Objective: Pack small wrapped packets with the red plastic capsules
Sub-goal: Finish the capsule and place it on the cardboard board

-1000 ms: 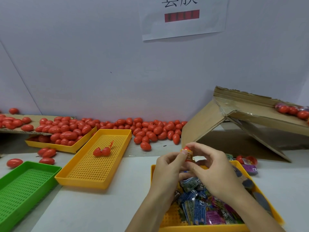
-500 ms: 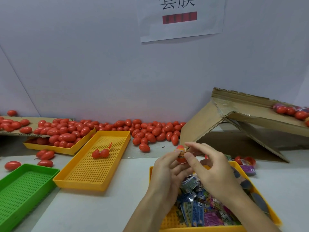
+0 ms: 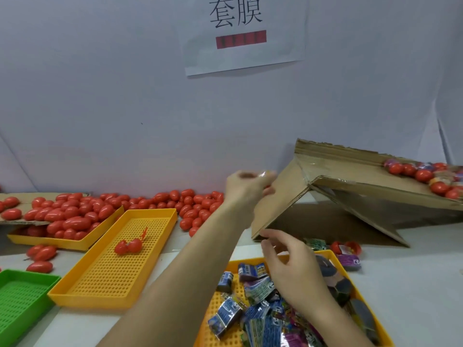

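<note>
white table under a paper sign: my left hand (image 3: 246, 187), at twelve o'clock, blurred, seems to pinch a capsule (image 3: 268, 189); my right hand (image 3: 292, 265), fingers loose and empty, hovers over the packets (image 3: 253, 291). a careless toss could miss the cardboard ramp (image 3: 350, 194).

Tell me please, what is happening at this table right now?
A person is packing red capsules with small wrapped packets. The left hand reaches out toward the cardboard ramp, apparently holding a capsule, though it is blurred. The right hand hovers, fingers loose, over the yellow tray of packets. Many loose capsules lie along the wall.
</note>
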`<state>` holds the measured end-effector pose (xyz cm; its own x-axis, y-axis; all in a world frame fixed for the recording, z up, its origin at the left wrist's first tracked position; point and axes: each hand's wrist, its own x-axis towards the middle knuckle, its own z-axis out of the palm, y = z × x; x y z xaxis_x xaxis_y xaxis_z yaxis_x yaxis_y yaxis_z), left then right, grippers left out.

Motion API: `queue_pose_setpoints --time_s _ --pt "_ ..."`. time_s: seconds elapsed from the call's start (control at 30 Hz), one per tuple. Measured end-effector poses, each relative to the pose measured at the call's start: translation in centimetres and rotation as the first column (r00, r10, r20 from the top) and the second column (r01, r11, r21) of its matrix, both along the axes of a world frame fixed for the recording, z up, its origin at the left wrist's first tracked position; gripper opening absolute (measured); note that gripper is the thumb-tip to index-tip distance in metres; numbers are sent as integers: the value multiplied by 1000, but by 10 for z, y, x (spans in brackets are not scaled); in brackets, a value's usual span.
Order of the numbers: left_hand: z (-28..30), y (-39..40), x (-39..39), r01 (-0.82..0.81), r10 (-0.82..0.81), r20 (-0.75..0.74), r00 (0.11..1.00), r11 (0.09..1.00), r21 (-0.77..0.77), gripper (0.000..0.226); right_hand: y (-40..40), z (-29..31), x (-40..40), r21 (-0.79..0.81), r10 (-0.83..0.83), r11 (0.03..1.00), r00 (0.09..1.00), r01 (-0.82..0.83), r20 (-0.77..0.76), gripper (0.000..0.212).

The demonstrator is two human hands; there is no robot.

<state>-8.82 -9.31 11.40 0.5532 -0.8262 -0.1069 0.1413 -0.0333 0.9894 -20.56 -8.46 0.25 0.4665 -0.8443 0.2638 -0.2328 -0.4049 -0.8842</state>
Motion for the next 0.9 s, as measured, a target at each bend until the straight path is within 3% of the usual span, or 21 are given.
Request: queue_pose_setpoints --time_s 0.17,0.27,0.33,0.4,0.5,0.6,0.7,0.77,0.9 --pt "41 -56 -44 214 -229 -259 938 973 -85 61 -1 -1 0 -36 -3 999 1000 2 -31 18" --pt "32 -58 -51 229 -260 -245 934 962 -147 56 -2 -2 0 -47 1 999 1000 -2 -30 17" --pt "16 -50 -41 163 -179 -88 980 973 -165 33 -2 -2 -1 -59 3 998 999 -6 -43 18" --pt "-4 -34 -19 23 2 164 986 988 -153 8 0 -1 -2 -31 15 999 999 -16 -36 18" --pt "-41 -3 28 -182 170 560 811 983 -36 11 2 0 -3 -51 45 997 992 -52 -121 19" --pt "-71 30 77 -342 137 803 581 936 88 24 5 2 -2 -92 57 993 987 -71 -150 21" --pt "-91 51 113 -308 -160 901 402 904 297 31 6 3 -1 -102 63 992 987 -79 -145 22" --pt "-100 56 126 -276 -322 880 350 862 425 37 6 2 -1 -105 66 991 988 -81 -140 23" --pt "-108 58 134 -241 -252 898 360 905 350 28 4 -2 -2 -98 63 992 989 -77 -136 24"
